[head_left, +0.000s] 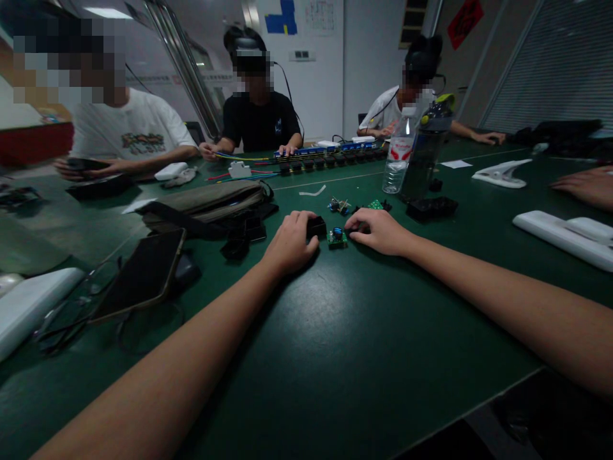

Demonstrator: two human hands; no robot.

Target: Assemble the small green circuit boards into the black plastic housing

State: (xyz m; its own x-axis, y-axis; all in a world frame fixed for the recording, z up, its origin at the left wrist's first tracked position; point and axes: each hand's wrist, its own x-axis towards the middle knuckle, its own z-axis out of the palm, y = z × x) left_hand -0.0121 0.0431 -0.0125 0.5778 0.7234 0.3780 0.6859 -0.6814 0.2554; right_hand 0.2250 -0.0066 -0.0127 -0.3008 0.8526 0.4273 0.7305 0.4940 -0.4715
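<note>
While the left hand holds a black case, the circuit board lies outside it; right hand: fingers narrow, grip unclear.

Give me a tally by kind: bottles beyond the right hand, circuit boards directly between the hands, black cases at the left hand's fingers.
Bottles: 2 (clear bottle, dark bottle)
Green circuit board: 1
Black case: 1
Total: 4

Small green circuit board, blue part on top; black box just beside.
</note>
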